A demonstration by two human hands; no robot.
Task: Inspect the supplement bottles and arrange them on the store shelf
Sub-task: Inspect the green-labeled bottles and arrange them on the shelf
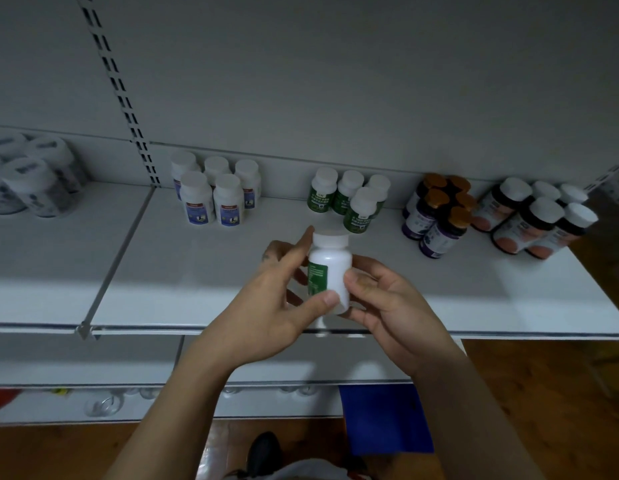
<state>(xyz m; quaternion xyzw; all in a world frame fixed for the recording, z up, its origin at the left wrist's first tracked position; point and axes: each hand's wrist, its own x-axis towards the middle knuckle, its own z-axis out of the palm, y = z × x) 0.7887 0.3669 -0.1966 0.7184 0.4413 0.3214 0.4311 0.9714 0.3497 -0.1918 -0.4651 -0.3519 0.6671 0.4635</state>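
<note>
Currently holding white bottle point(332, 268) upright over front half of shelf point(197, 271), pinching it with left hand point(266, 306), thumb on its green label and fingers behind, and curling right hand point(394, 306) round its right side. Sitting further back on shelf: 4 green-label bottles point(360, 211) just behind, 5 blue-label bottles point(228, 202) to left.
</note>
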